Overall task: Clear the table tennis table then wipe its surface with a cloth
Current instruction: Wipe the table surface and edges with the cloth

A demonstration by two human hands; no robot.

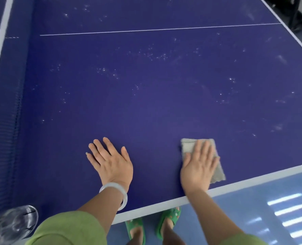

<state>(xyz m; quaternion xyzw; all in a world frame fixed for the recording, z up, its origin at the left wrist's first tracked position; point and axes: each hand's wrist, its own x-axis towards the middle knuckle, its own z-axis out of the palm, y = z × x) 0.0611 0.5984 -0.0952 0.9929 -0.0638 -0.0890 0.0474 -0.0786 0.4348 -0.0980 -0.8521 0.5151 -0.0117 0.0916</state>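
The dark blue table tennis table (155,96) fills the head view, its surface dotted with white specks and smears. A folded grey cloth (188,145) lies flat near the table's front white edge line. My right hand (198,167) presses down on the cloth with straight, spread fingers. My left hand (110,160) rests flat on the bare surface to the left of the cloth, fingers straight, a pale bangle on the wrist.
The net (7,121) runs along the left side with its white top band. A clear plastic bottle (16,221) sits at the lower left corner. The blue floor (252,209) and my feet in green sandals (169,220) show below the front edge.
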